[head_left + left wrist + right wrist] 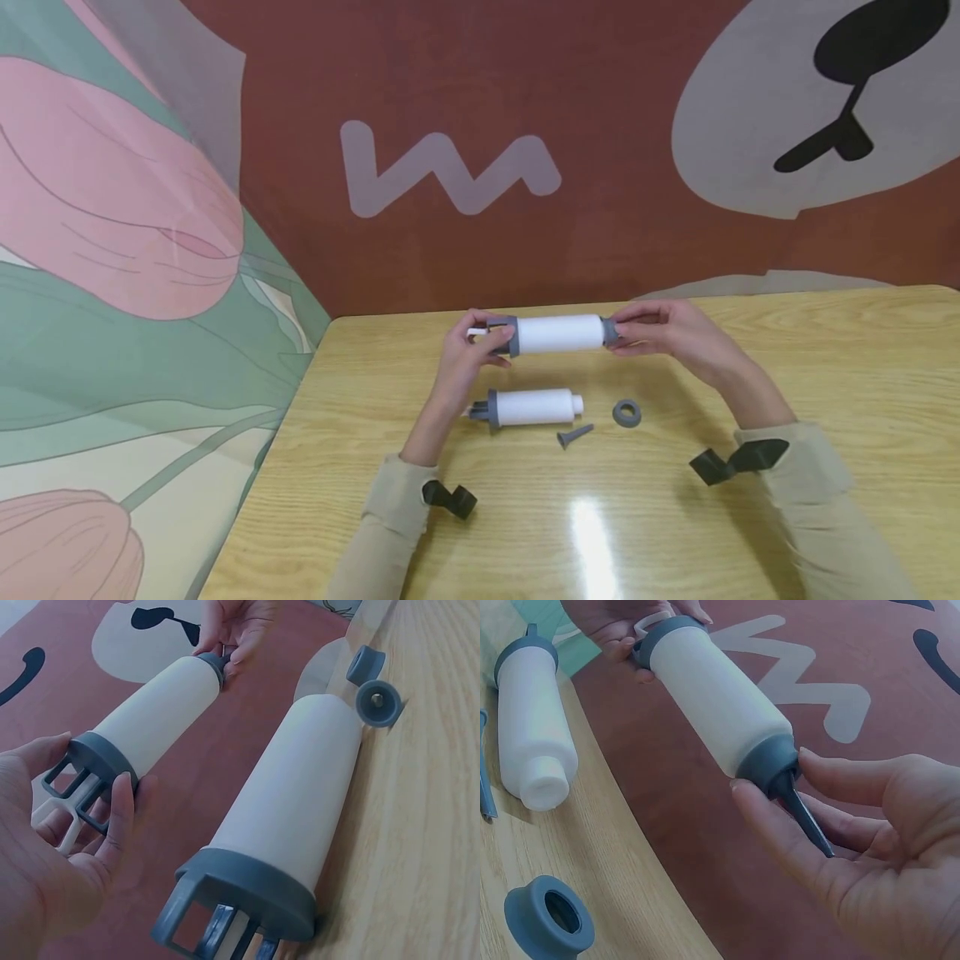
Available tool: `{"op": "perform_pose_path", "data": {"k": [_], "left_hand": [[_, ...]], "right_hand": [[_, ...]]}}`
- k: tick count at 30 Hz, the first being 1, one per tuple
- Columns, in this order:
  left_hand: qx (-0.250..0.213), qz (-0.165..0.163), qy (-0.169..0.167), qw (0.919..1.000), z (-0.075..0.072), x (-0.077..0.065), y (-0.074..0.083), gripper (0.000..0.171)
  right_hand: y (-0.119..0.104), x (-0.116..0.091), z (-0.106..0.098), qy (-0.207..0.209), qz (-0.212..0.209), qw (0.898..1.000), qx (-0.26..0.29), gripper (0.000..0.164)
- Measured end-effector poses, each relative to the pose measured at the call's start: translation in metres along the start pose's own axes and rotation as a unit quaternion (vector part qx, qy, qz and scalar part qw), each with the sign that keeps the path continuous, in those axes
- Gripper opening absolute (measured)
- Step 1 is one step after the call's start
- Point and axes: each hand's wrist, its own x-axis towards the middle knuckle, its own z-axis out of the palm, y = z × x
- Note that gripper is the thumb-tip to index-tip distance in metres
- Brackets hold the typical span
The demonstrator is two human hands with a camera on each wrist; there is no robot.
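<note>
A white syringe-like tube (562, 333) is held level above the far part of the table by both hands. My left hand (461, 358) grips its grey handled end (101, 765), where a white plunger handle (56, 817) sticks out between the grey loops. At the other end, my right hand (690, 342) pinches the grey collar (769, 765) between thumb and fingers. A slim dark grey nozzle (806, 817) points out of that collar towards the palm. The collar's threads are hidden, so how tightly it sits cannot be seen.
A second white tube (536, 407) lies on the wooden table (315, 500), its narrow neck uncapped. To its right are a loose grey nozzle (575, 436) and a grey collar ring (627, 413). A patterned wall (480, 258) stands behind the table.
</note>
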Motion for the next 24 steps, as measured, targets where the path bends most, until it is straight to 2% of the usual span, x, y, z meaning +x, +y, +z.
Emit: {"op": "perform_pose_path", "data": {"k": [7,17,19,24], "left_hand": [[0.008,-0.002,0.001,1.0000,-0.0008,0.0002,-0.0001,0.023],[0.014,0.000,-0.004,0.9999,-0.0003,0.0057,0.0038,0.024],[0.007,-0.006,-0.003,1.0000,-0.0013,0.0059,0.0041,0.022],[-0.014,-0.030,0.018,0.9993,-0.0071,0.0045,0.0020,0.018]], "right_hand": [[0.0013,0.0016,0.0041,-0.005,-0.007,1.000,-0.008,0.044],[-0.0060,0.0013,0.0011,0.033,-0.008,0.997,-0.067,0.042],[-0.0055,0.0012,0.0008,0.037,-0.017,0.998,-0.051,0.038],[-0.0019,-0.0016,-0.0018,0.041,-0.061,0.997,0.029,0.025]]}}
